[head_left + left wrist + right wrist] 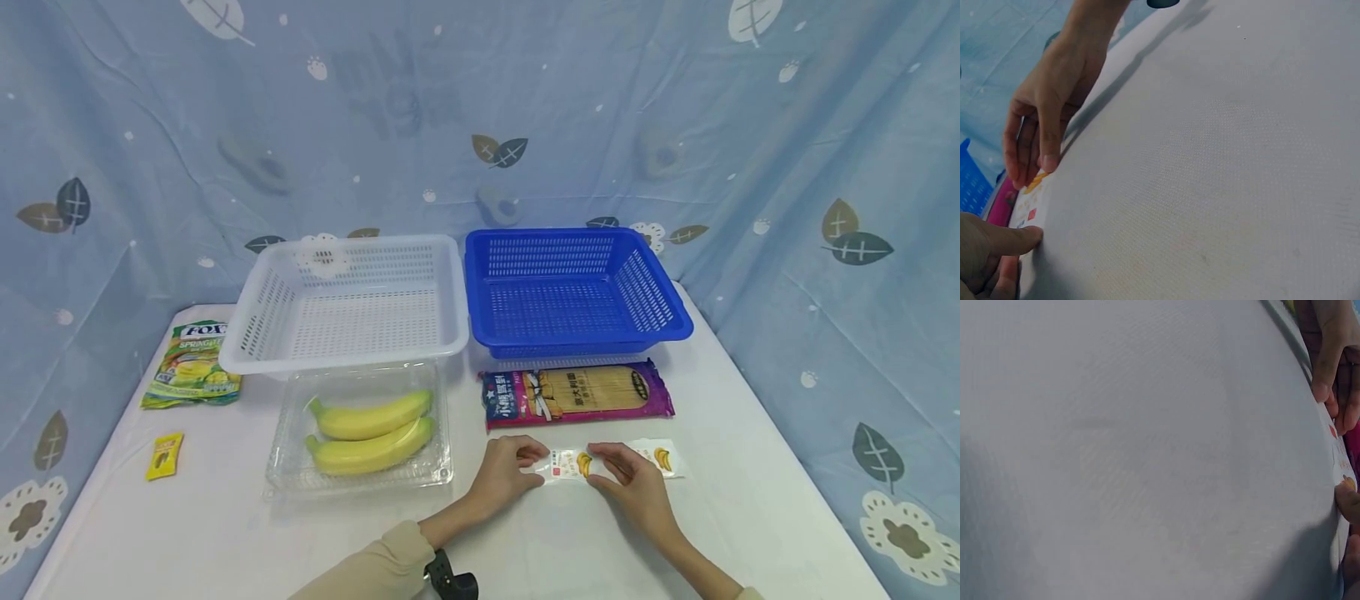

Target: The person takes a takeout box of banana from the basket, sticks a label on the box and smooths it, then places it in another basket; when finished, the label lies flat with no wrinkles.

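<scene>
A white strip printed with banana pictures (566, 463) stretches between my hands, low over the table. My left hand (501, 473) pinches its left end between thumb and fingers. Farther right, my right hand (639, 490) pinches the strip near its middle, and its right end (660, 457) with another banana print extends beyond those fingers. In the left wrist view, the right hand (1050, 94) reaches down to the strip from above, while the left thumb (1019, 240) is at the lower left. The right wrist view catches both hands only at its right edge.
Behind the strip lies a purple pack of noodles (581, 393). A blue basket (577, 337) and a white basket (345, 362) stand at the back. Left are a clear box (360, 487) with two bananas (375, 417), a green snack bag (191, 367) and a small yellow packet (164, 456).
</scene>
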A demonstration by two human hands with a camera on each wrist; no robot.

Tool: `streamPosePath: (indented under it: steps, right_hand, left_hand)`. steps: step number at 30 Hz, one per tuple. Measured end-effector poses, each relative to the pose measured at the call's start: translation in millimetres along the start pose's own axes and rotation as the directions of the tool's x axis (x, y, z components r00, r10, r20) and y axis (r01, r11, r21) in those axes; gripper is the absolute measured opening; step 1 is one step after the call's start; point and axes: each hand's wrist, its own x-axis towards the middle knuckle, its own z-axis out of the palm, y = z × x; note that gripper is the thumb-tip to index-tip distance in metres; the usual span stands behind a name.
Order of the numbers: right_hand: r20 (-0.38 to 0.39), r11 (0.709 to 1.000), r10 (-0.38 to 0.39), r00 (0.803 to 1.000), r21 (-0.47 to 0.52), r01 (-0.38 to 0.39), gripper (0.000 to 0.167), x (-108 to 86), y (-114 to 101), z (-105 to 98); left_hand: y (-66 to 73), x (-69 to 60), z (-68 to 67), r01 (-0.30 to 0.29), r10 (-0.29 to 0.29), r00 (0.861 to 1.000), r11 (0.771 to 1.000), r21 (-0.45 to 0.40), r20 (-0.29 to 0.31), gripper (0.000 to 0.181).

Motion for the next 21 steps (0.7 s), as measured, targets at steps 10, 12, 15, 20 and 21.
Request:
streamPosePath:
  steps: [10, 12, 15, 20, 21]
  right_hand:
    - [0.012, 0.998, 0.051, 0.999, -0.039, -0.05, 0.046, 6.3, -4.9, -5.0]
    - [0.019, 0.999, 0.038, 0.999, -0.034, -0.037, 0.045, 6.4, -3.6, -6.3]
    - [0.036, 0.999, 0.003, 0.999, -0.044, -0.001, 0.043, 6.8, -1.4, -6.5]
    - [0.03, 0.999, -0.029, 0.999, -0.015, 0.03, 0.041, 8.0, -1.0, -3.5]
    - [0.035, 0.999, -0.035, 0.999, -0.001, 0.035, 0.04, 7.9, -1.3, -2.6]
  left_hand:
    - [1.2, -0.3, 0.7, 0.01, -0.01, 1.0, 1.0, -0.006, 0.009, 0.029]
    - [1.9, -0.3, 0.5, 0.012, -0.012, 1.0, 1.0, -0.007, 0.011, 0.029]
    - [2.5, -0.2, -0.3, 0.014, -0.014, 1.0, 1.0, -0.009, 0.008, 0.029]
    - [2.2, 0.2, -0.9, 0.013, -0.013, 1.0, 1.0, -0.01, 0.005, 0.029]
    - [2.0, 0.2, -0.8, 0.014, -0.014, 1.0, 1.0, -0.009, 0.005, 0.029]
